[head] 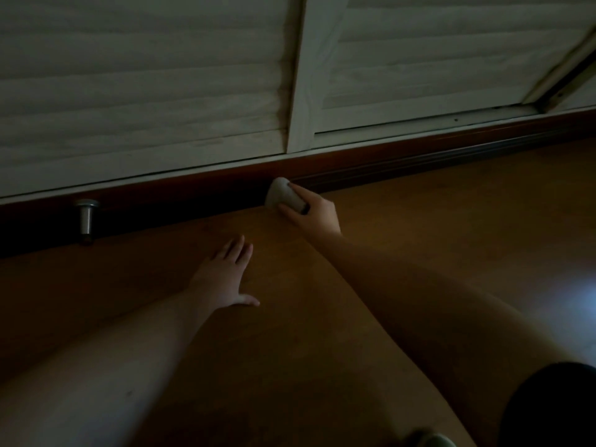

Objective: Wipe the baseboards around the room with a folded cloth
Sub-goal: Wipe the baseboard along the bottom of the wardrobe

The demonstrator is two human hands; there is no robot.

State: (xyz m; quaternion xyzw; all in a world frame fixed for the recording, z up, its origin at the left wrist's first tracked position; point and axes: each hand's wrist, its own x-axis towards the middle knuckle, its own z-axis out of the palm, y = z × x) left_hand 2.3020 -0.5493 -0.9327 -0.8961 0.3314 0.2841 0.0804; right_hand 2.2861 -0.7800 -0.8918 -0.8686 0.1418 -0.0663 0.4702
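My right hand (314, 210) reaches ahead to where the floor (419, 221) meets the baseboard (193, 191), holding the cloth (283, 194) against the baseboard's foot. My left hand (225, 275) lies flat on the floor, nearer me and to the left of the right one, apart from the baseboard. Further left, a doorstop (86, 217) stands at the baseboard. Above the baseboard run the shutters (145, 75), side by side, a post (303, 75) between them.
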